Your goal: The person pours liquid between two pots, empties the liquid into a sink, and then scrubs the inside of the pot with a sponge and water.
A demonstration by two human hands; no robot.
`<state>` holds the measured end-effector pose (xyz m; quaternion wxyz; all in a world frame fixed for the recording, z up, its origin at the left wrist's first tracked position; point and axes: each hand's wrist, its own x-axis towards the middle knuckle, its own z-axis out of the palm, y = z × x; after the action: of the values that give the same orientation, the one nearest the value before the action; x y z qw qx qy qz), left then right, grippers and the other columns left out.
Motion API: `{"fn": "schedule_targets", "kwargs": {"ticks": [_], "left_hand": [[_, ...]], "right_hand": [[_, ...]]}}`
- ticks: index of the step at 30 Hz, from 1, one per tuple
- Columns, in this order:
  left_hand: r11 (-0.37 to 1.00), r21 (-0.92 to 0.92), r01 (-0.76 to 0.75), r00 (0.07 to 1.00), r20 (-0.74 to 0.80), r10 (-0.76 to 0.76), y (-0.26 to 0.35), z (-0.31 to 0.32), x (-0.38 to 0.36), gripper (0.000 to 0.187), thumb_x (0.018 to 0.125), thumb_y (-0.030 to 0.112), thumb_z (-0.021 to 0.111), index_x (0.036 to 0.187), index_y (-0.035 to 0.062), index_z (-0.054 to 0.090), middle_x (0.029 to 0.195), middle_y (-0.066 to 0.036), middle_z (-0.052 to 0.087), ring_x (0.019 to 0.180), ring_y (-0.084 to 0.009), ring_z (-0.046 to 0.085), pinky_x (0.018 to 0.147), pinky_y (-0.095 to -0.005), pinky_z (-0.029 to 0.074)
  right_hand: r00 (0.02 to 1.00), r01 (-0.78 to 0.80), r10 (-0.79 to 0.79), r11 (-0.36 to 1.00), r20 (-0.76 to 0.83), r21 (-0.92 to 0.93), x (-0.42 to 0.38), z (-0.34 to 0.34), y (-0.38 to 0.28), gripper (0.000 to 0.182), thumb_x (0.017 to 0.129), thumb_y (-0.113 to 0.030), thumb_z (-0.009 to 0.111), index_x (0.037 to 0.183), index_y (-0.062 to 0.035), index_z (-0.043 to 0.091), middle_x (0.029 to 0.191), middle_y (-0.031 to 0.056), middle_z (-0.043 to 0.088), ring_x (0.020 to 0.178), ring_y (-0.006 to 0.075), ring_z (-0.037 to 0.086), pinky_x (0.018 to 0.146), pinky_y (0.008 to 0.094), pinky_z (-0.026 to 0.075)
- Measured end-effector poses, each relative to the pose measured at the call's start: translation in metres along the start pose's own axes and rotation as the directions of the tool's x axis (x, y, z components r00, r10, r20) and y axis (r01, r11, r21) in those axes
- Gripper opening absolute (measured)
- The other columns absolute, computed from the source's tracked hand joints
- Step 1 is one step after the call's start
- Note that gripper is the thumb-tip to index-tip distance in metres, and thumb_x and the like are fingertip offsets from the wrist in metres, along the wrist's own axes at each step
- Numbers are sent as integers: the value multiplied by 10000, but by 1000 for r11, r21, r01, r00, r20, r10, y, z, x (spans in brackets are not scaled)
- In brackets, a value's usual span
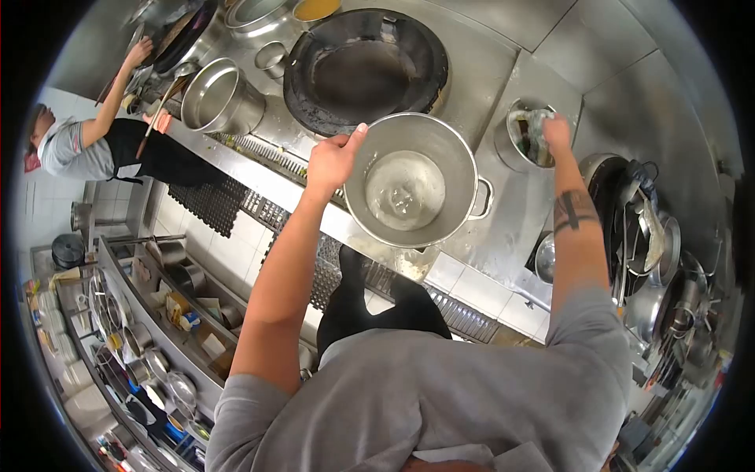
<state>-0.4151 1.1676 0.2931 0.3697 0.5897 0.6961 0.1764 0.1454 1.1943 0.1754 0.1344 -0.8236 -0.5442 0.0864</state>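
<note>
My left hand point(334, 163) is closed on the left side of a large metal pot point(460, 169), thumb laid along the rim. The pot is tilted so that I look into it, and a little clear liquid point(404, 193) lies at its bottom. A loop handle point(484, 197) sticks out on its right side. To the right, my right hand point(557, 134) is closed on a crumpled, greyish wet-looking thing point(537, 132), perhaps a cloth, at the mouth of a metal container point(511, 149). Dark and green bits show inside that container.
A black wok ring point(307, 102) is set into the steel counter point(480, 86) beyond the pot. Another steel pot point(224, 98) and a small metal cup point(271, 57) stand left of it. A co-worker point(86, 145) works at the far left. Pans point(668, 244) crowd the right.
</note>
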Motion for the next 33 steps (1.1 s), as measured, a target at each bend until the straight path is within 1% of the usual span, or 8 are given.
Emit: {"fn": "schedule_targets", "kwargs": {"ticks": [4, 8, 13, 16, 19, 22, 25, 33], "left_hand": [[1000, -19, 14, 995, -96, -15, -20, 8, -10, 784, 933, 754, 525, 994, 19, 792, 987, -258, 748, 1004, -434, 711, 930, -442, 536], [999, -16, 48, 994, -96, -49, -30, 7, -21, 870, 904, 788, 527, 852, -54, 743, 933, -311, 724, 993, -452, 706, 927, -467, 527], [955, -281, 97, 985, -108, -131, -45, 6, -30, 845, 846, 742, 663, 692, -88, 694, 754, -321, 689, 788, -443, 702, 812, -461, 542], [944, -327, 44, 985, -145, -97, -71, 25, -24, 731, 886, 633, 688, 708, -76, 699, 713, -307, 673, 740, -451, 691, 776, -482, 542], [943, -325, -77, 987, -156, 27, -85, 24, -26, 608, 974, 507, 631, 746, -51, 713, 744, -299, 679, 772, -474, 689, 760, -526, 533], [943, -247, -221, 966, -191, 176, -93, 38, -19, 579, 1022, 448, 576, 728, -32, 709, 791, -314, 686, 851, -496, 694, 781, -560, 537], [921, -192, -340, 930, -212, 299, -119, 64, 16, 578, 1017, 458, 582, 728, -25, 716, 828, -307, 702, 863, -496, 696, 787, -555, 544], [885, -456, -94, 995, -76, 66, -86, 16, -5, 590, 897, 505, 740, 732, -60, 703, 820, -308, 699, 858, -475, 706, 781, -505, 551]], "right_hand": [[996, 66, -18, 777, -84, 626, -117, -93, -126, 398, 935, -203, 736, 1254, 23, 659, 1165, 172, 728, 1083, 219, 670, 955, 368, 507], [785, 617, -605, 742, -136, 262, -222, -72, -213, 339, 791, -65, 717, 1119, -12, 653, 1151, 213, 631, 1095, 413, 593, 981, 505, 489], [260, 364, -350, 899, 900, 244, -268, -3, -298, 549, 964, -345, 600, 1360, 35, 582, 1492, 293, 490, 1396, 433, 439, 1105, 532, 404], [713, -486, -200, 551, 672, 679, -296, 69, -374, 869, 1010, -627, 523, 1528, 53, 364, 1612, 256, 372, 1359, 391, 513, 1061, 509, 448], [784, -605, 72, -130, 616, 785, -235, 38, -451, 919, 1015, -640, 527, 1520, 91, 294, 1576, 271, 386, 1268, 371, 574, 988, 476, 495], [826, -411, 492, 196, 273, 890, -212, 55, -474, 728, 1060, -511, 513, 1416, 111, 387, 1410, 294, 559, 1195, 387, 627, 973, 475, 494], [989, -81, 2, 843, 147, 532, -279, 70, -441, 694, 1073, -533, 426, 1358, 96, 503, 1285, 367, 613, 1234, 482, 595, 1035, 521, 461], [600, 271, -146, 962, 786, -28, -322, -5, -336, 730, 1090, -600, 259, 1313, -14, 633, 1264, 291, 667, 1208, 439, 625, 1060, 493, 469]]}}
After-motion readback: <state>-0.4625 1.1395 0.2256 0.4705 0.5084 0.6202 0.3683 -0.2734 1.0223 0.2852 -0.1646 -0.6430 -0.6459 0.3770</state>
